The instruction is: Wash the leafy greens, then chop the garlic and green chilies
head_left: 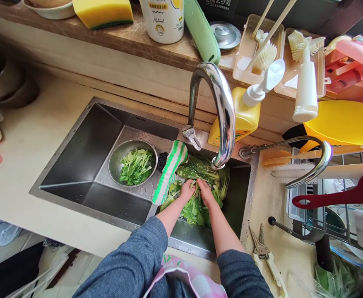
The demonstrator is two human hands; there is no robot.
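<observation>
In the right sink basin lies a heap of leafy greens (196, 209), long pale stems with green leaves, much like bok choy. My left hand (187, 191) has its fingers closed on a stem of them. Close beside it, my right hand (204, 193) pinches the same bunch, its fingertips partly hidden by leaves. Farther back in the basin rest more whole greens (200, 169), just behind my hands. A metal strainer bowl (113, 165) with a pile of separated leaves (135, 167) stands in the left basin.
Across the sink divider hangs a green-and-white striped cloth (170, 171), with a black scrubber (162, 160) beside it. The chrome faucet (221, 103) arches over the right basin. Scissors (266, 254) lie on the right counter by a dish rack (339, 231). A yellow pump bottle (245, 114) stands behind.
</observation>
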